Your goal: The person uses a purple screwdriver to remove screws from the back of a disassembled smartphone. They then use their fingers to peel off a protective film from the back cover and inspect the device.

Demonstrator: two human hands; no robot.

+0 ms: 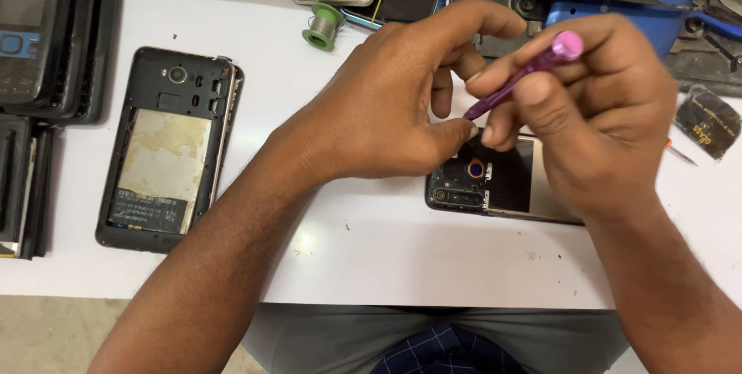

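Gripping purple screwdriver (516, 74) in right hand (595, 119), left hand (394, 103) pinched on opened phone (495, 185), white table (371, 250)

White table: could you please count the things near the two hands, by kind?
Opened phones with the back cover off: 2, one under the hands, one on the left
Purple screwdriver, held in the right hand: 1
Green wire spool: 1
Total: 4
The left hand touches the phone.

The right hand (595, 111) covers most of the opened phone (495, 185), and the screwdriver (525, 73) tip is hidden behind the left hand's (386, 111) thumb. Left of that phone, stacked handsets (39, 49) run off the picture's edge.
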